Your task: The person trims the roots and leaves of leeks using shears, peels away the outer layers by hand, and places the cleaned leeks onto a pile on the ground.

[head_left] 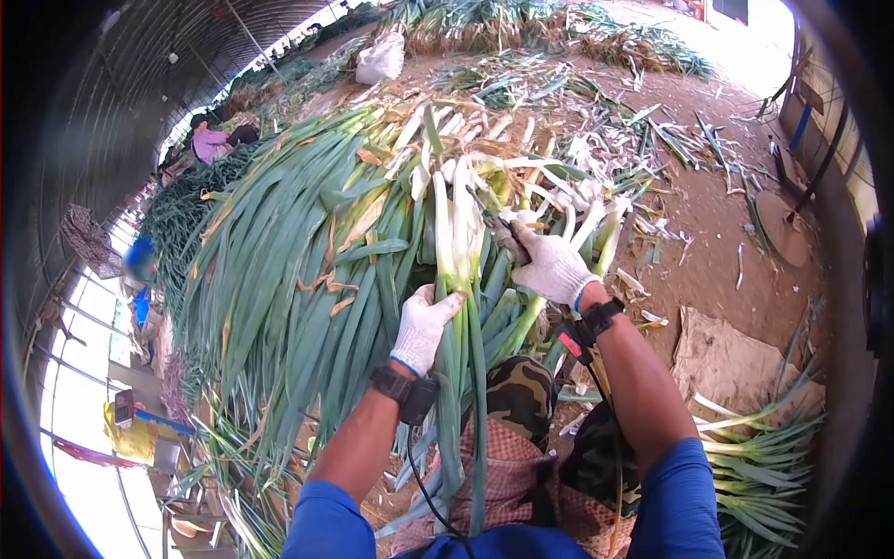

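Observation:
My left hand (425, 328), in a white knit glove, is closed around a few green onions (461, 224) where the white stalks turn green. Their root ends point away from me and their leaves hang down between my knees. My right hand (552, 270), gloved too, is closed just right of those stalks, around a slim dark tool (486, 211) whose kind I cannot make out. Its thin end reaches toward the white stalks. Under and left of both hands spreads a big heap of green onions (307, 214), with dry brown leaves among them.
Peeled scraps (596, 154) litter the soil beyond my hands. Several green onions (754, 475) lie at right beside a flattened brown sack (736, 359). A round metal plate (780, 228) stands near the right wall. Another person (209, 140) sits at far left. A white sack (381, 58) lies farther back.

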